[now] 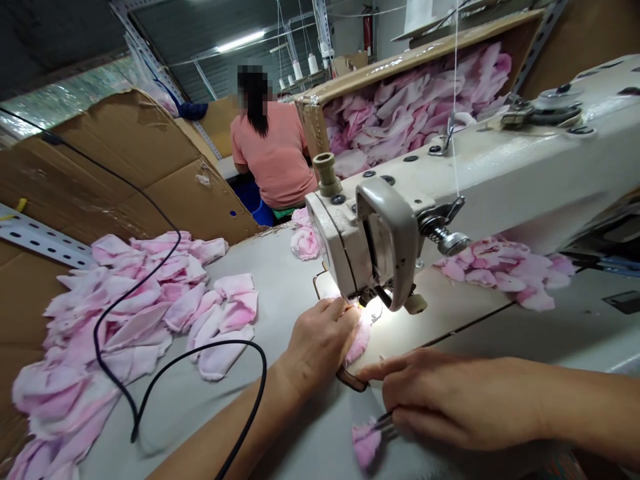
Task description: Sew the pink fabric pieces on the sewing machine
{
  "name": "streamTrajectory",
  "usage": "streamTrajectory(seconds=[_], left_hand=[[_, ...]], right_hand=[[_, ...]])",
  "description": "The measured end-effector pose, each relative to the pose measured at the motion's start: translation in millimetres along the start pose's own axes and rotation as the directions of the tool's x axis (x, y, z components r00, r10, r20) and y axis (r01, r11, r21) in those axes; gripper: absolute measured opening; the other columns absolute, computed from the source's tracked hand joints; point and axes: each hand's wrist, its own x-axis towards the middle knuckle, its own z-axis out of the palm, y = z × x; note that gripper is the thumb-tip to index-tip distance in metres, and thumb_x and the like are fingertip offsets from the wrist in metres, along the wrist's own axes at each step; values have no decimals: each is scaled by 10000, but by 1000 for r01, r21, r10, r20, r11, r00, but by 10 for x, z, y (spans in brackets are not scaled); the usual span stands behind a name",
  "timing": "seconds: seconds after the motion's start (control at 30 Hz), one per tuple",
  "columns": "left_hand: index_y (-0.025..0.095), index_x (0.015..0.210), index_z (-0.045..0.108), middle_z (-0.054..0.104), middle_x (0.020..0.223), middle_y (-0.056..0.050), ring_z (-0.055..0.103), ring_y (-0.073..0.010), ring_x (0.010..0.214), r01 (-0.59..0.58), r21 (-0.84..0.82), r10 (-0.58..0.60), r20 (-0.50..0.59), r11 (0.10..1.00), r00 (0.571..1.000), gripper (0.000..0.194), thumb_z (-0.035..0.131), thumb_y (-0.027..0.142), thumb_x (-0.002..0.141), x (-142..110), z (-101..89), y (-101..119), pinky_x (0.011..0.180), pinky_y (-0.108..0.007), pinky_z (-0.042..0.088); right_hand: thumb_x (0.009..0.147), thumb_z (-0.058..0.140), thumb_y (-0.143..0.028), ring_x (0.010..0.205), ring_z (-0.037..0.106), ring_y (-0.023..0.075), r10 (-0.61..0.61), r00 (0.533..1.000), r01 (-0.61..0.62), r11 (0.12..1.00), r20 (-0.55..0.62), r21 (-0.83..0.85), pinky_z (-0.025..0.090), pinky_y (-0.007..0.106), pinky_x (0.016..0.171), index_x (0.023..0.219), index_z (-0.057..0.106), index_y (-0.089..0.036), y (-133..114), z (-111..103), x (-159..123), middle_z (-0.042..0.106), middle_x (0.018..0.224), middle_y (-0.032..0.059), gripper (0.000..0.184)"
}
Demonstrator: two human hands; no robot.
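Note:
My left hand [323, 340] is closed on a small pink plush fabric piece [359, 343], close under the needle area of the white sewing machine [333, 237]. The machine's lamp lights that spot, and the fingertips are partly hidden. My right hand [435, 397] curls round dark metal tweezers [386, 423], most of which the palm hides. At their tips is another small pink fabric piece [366, 445]; whether they pinch it I cannot tell. The right index finger stretches out toward the brown-edged metal piece [351, 381] by the left wrist.
Loose pink fabric pieces [150, 300] are heaped on the left of the table, with more cut pieces [515, 267] behind the machine. A black cable [165, 260] loops over the left side. Ahead, a person [273, 153] sits beside a carton [313, 127] full of pink fabric.

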Motion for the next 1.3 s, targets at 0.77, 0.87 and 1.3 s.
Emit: streamTrajectory(seconds=[0.77, 0.87, 1.3], left_hand=[[177, 753, 567, 593, 702, -27, 536, -177, 695, 54, -155, -80, -165, 986, 983, 228, 470, 172, 959, -8, 77, 23, 668, -325, 402], [177, 752, 567, 612, 733, -28, 561, -178, 746, 19, -190, -57, -193, 982, 980, 221, 490, 166, 959, -5, 94, 22, 695, -326, 418], [190, 901, 624, 628, 740, -7, 571, -154, 692, 10, -148, -28, -122, 989, 992, 130, 509, 192, 961, 52, 50, 44, 661, -296, 448]], right_hand=[[949, 386, -269, 378, 539, 114, 663, 747, -415, 403, 53, 816, 398, 158, 331, 590, 536, -134, 241, 211, 355, 615, 540, 73, 412], [928, 388, -241, 420, 584, 153, 660, 751, -351, 434, -28, 830, 420, 191, 330, 604, 533, -139, 262, 225, 395, 631, 581, 82, 370], [981, 340, -197, 356, 522, 111, 689, 722, -423, 373, 59, 826, 385, 163, 329, 578, 518, -134, 145, 73, 456, 596, 506, 50, 446]])
